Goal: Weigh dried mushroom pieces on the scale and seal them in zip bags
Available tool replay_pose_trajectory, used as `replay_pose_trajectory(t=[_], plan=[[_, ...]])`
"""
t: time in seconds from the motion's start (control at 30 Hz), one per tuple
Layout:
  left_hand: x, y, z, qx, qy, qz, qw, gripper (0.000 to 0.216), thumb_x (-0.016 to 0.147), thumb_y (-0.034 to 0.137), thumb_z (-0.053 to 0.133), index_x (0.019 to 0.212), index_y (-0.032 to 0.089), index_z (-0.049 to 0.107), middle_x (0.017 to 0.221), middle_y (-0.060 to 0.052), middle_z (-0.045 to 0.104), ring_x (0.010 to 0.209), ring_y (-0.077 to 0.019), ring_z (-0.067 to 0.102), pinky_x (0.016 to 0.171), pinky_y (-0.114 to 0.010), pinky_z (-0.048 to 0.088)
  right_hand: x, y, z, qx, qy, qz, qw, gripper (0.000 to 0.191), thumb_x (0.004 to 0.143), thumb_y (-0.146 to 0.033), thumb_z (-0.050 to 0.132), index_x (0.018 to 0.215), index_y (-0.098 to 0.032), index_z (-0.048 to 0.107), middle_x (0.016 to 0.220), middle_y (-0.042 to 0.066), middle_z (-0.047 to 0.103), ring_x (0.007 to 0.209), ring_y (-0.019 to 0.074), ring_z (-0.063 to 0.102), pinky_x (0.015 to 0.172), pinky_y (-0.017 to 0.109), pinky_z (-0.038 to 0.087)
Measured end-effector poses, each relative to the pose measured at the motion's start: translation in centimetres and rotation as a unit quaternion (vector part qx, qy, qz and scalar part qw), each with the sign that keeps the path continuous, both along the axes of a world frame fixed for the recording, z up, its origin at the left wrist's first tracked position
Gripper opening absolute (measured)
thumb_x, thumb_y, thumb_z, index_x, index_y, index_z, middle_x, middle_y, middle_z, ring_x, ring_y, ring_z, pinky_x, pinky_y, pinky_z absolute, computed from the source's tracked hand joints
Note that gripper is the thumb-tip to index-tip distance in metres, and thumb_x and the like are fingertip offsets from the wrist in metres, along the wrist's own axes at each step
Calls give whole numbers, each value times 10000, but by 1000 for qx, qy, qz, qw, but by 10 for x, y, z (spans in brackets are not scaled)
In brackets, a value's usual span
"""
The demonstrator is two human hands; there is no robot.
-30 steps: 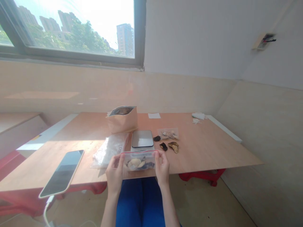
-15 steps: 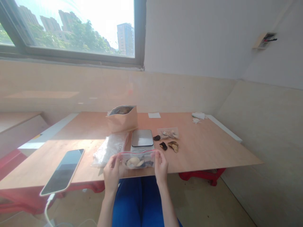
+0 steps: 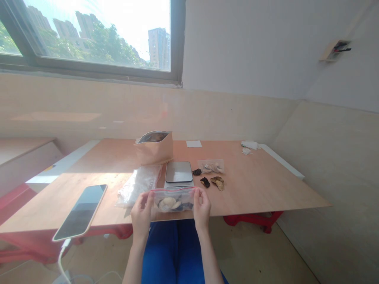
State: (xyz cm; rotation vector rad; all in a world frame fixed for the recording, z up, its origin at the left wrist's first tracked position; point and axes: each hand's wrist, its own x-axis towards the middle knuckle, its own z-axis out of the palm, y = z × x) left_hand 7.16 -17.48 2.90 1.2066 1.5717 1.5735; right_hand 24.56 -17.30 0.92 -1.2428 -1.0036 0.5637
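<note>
Both my hands hold a small clear zip bag [image 3: 173, 201] with a red seal strip, at the table's near edge. My left hand [image 3: 142, 215] pinches its left end and my right hand [image 3: 201, 209] pinches its right end. Pale and dark dried slices lie inside the bag. Just behind it sits a small kitchen scale [image 3: 178, 172] with a grey platform. To the right of the scale lie loose dried pieces [image 3: 216, 182] and another small filled clear bag [image 3: 211, 166].
An open brown paper pouch [image 3: 154, 148] stands behind the scale. A stack of clear plastic bags [image 3: 137, 184] lies to its left. A phone [image 3: 81, 211] on a cable rests at the wooden table's [image 3: 266, 185] near left. White paper scraps [image 3: 248, 146] lie far right.
The bag and both hands have stayed at the table's near edge, shifting only slightly; my fingers worked along the bag's top strip. The view drifted a little.
</note>
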Motion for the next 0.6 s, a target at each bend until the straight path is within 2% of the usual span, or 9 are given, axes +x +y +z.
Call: replay_pose_trajectory(t=[0.13, 0.3, 0.6], plan=[[-4, 2, 0, -17, -22, -37, 999, 440, 689, 589, 595, 855, 188, 662, 856, -49, 696, 843, -217, 629, 778, -302, 482, 5, 1, 0, -15, -1, 35, 999, 355, 870, -473, 457, 867, -161, 626, 768, 62, 671, 738, 184, 626, 736, 301, 486], [-2, 2, 2, -7, -45, -65, 997, 396, 660, 558, 637, 799, 188, 668, 850, -60, 699, 844, -223, 638, 792, -321, 498, 8, 0, 4, -19, -4, 76, 997, 331, 821, -460, 546, 872, -153, 658, 847, 74, 683, 751, 182, 627, 694, 285, 502], [0, 2, -2, 0, -4, -64, 998, 419, 709, 580, 574, 833, 183, 623, 860, -63, 681, 863, -222, 629, 816, -339, 487, 7, -1, 7, -8, 5, 43, 999, 277, 798, -414, 581, 811, -147, 653, 772, 56, 666, 707, 167, 604, 685, 280, 500]])
